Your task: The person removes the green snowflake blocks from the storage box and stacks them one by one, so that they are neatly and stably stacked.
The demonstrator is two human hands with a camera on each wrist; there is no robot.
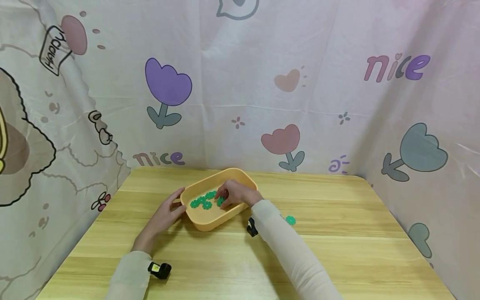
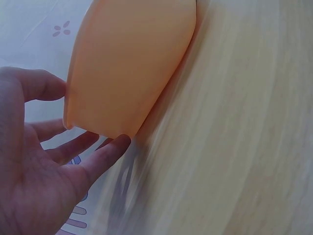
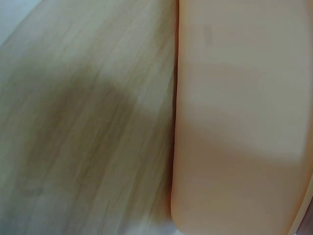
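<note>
A yellow-orange plastic basket (image 1: 204, 226) stands at an angle near the back of the table. My left hand (image 1: 168, 214) holds its left end, thumb on the near side and fingers round the far corner; the left wrist view shows the fingertips against the basket wall (image 2: 129, 68). Several green notched plastic discs (image 1: 207, 205) lie inside, toward the left. Reaching in over the near rim, my right hand (image 1: 235, 192) pinches a green notched disc (image 1: 220, 201), partly covered by the fingers. Only the basket's outer wall (image 3: 239, 107) shows in the right wrist view, not the fingers.
On the wooden table (image 1: 210, 266), another green disc (image 1: 290, 220) lies to the right of the basket, just beyond my right sleeve (image 1: 285, 246). A printed cloth (image 1: 232, 83) hangs behind the table and along both sides.
</note>
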